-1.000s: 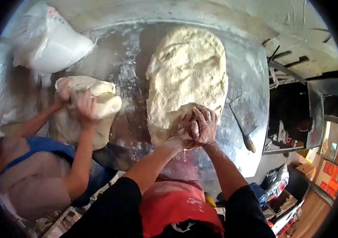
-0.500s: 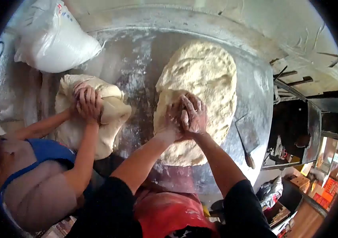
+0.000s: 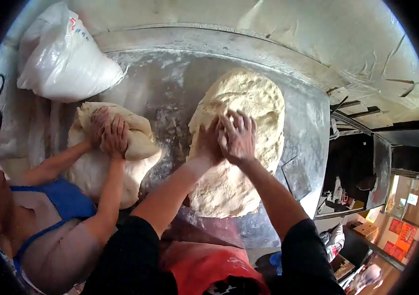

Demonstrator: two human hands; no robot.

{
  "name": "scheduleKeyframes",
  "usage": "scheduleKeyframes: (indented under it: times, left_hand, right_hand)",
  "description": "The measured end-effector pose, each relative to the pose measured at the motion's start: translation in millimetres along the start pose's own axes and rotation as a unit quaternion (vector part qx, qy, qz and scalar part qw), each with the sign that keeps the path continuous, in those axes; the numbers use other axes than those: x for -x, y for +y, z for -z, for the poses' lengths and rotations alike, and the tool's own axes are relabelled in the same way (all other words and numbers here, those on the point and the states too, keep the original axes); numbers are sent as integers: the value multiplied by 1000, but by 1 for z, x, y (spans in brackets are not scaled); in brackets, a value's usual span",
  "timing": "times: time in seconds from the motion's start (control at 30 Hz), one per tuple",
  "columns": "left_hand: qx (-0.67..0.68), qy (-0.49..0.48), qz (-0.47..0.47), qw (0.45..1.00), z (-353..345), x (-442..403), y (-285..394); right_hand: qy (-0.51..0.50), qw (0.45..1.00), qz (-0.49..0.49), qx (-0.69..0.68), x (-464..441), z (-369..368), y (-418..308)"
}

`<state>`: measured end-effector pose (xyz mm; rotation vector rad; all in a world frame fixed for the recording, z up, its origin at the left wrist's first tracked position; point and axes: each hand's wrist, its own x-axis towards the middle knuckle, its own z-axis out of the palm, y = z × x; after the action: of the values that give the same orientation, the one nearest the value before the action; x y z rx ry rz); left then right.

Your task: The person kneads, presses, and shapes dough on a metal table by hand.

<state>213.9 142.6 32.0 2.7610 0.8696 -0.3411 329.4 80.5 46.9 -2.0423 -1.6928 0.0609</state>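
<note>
A large oval slab of pale dough (image 3: 261, 103) lies on the floury metal worktop, its surface lumpy and dented. My left hand (image 3: 208, 143) presses on the middle of the slab, its fingers partly covered by the other hand. Beside and partly over it, my right hand (image 3: 239, 138) lies with fingers outstretched against the dough, palm down. Both hands are dusted with flour. To the right of the slab rests a flat metal blade (image 3: 297, 177), its handle hidden by my right forearm.
On the left, a co-worker's hands (image 3: 113, 133) press a second, folded lump of dough (image 3: 106, 177). A white plastic sack (image 3: 69, 59) stands at the back left. A dark open cabinet (image 3: 352, 162) adjoins the worktop's (image 3: 307, 118) right edge.
My hands stay on the slab, the right one now flatter with fingers further forward. My view has shifted slightly, so the worktop sits lower. The co-worker's hands remain on their dough.
</note>
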Motion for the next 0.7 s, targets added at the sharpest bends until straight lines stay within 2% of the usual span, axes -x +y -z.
scheduleKeyframes:
  times: [0.03,0.07,0.13,0.17,0.2,0.23,0.3,0.33,0.37,0.4,0.47,0.53,0.57,0.6,0.63,0.67,0.7]
  left_hand:
    - [-4,162,-7,987,-14,-21,-10]
    - [27,123,-11,992,7,-36,-18]
    - [-127,144,18,981,-22,-70,-29]
    - [-70,163,34,984,-41,-85,-36]
    - [-16,183,50,982,-46,-98,-45]
    - [-47,98,48,993,-37,-102,-52]
    - [-84,47,35,995,-46,-81,-54]
    - [-143,66,27,987,-35,-104,-65]
    - [-113,147,18,982,-36,-105,-63]
    - [-116,146,9,982,-27,-102,-59]
    - [-71,27,21,997,-14,-95,-48]
    - [-91,32,20,995,-19,-94,-26]
    - [205,75,-25,975,-33,-94,-4]
    - [486,105,-61,865,-52,-94,18]
    - [616,109,-65,778,-64,-91,38]
    - [730,114,-73,670,-76,-89,58]
    - [372,178,-94,906,-78,-97,80]
  right_hand:
    - [14,1000,1,-23,-24,6,0]
    - [14,999,0,-40,-44,3,6]
    - [29,997,-8,-72,-64,-39,22]
    - [39,999,4,-27,-66,-62,35]
    - [92,990,4,-103,-75,-75,45]
    - [76,994,5,-80,-91,-77,50]
    - [40,998,-3,-58,-85,-69,42]
    - [80,995,12,-57,-90,-76,44]
    - [96,994,18,-58,-97,-80,50]
    - [96,993,7,-65,-89,-75,44]
    - [80,994,-5,-68,-84,-65,40]
    - [42,988,-32,-147,-77,-48,41]
    - [28,981,-74,-175,-61,-34,44]
    - [10,972,-115,-203,-45,-10,44]
    - [17,980,-103,-169,-27,8,59]
    - [67,984,-104,-126,-5,14,74]
    - [96,985,-83,-118,8,12,93]
